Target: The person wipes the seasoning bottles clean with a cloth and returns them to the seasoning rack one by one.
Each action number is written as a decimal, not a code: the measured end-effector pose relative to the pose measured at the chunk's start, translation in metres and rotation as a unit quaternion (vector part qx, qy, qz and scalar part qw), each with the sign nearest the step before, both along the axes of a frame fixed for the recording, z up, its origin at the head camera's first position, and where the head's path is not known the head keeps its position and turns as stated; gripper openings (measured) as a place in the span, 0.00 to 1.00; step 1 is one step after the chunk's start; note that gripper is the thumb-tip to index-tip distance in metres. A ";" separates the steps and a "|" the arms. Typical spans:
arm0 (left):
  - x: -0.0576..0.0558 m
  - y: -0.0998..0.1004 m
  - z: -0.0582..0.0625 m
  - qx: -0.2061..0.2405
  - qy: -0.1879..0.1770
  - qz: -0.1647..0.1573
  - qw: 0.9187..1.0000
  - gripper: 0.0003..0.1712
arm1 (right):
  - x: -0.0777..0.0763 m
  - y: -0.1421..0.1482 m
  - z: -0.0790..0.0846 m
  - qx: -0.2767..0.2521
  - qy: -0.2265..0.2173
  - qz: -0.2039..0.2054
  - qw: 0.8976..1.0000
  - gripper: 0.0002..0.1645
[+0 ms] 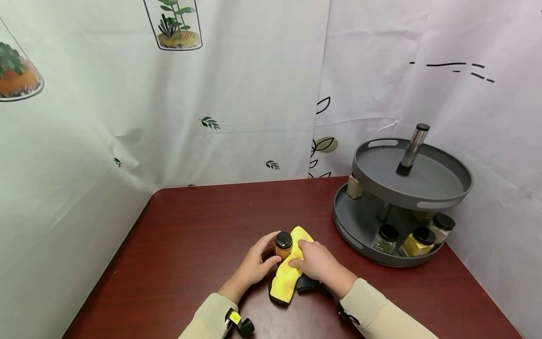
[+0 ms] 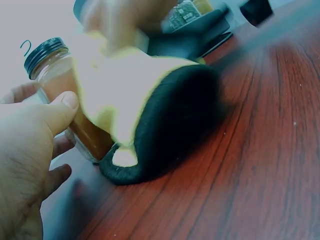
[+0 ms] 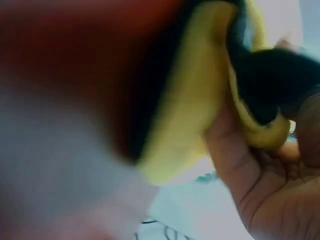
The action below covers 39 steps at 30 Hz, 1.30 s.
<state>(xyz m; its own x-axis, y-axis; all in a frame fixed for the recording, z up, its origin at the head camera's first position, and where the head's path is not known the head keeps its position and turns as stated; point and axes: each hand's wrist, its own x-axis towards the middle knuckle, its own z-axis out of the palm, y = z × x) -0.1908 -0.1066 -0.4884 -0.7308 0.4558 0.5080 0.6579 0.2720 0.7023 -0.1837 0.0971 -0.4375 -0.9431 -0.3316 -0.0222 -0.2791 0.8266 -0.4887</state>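
In the head view my left hand [image 1: 253, 264] holds a spice jar [image 1: 282, 248] with a black lid and orange-brown contents. The left wrist view shows the jar [image 2: 62, 82] tilted, thumb and fingers around its glass. My right hand [image 1: 316, 262] grips a yellow cloth [image 1: 282, 284] with black edging, which lies against the jar's right side. Bunched folds of the cloth [image 3: 187, 105] show between the right fingers in the right wrist view, partly blurred. Below the right hand is a dark patch; whether it belongs to the cloth I cannot tell.
At the right stands a grey two-tier round rack [image 1: 381, 165] with a central post. Its lower tier carries a green-filled jar [image 1: 386, 239], a yellow-filled jar [image 1: 417, 242], a pale jar [image 1: 441, 227] and a beige block-like item [image 1: 354, 187]. Patterned white curtains [image 1: 254, 94] border the reddish-brown table [image 1: 190, 235].
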 end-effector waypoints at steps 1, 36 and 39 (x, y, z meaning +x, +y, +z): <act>-0.002 0.000 -0.004 0.000 0.007 0.004 1.000 0.36 | 0.000 0.000 -0.001 0.001 0.001 0.002 1.000 0.27; 0.001 0.000 0.002 0.264 -0.278 -0.073 0.921 0.25 | -0.010 0.015 -0.019 -0.126 0.052 0.016 0.991 0.16; 0.001 0.007 0.000 0.383 -0.343 -0.116 0.850 0.20 | -0.009 0.022 -0.008 -0.228 0.035 0.013 0.973 0.20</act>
<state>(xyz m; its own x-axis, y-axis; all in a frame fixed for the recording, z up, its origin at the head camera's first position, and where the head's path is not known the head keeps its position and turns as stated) -0.1899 -0.1000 -0.4880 -0.9100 0.3563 0.2120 -0.0038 -0.5185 0.8551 -0.1926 0.1196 -0.4459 -0.9282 -0.3159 0.1967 -0.3427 0.5197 -0.7826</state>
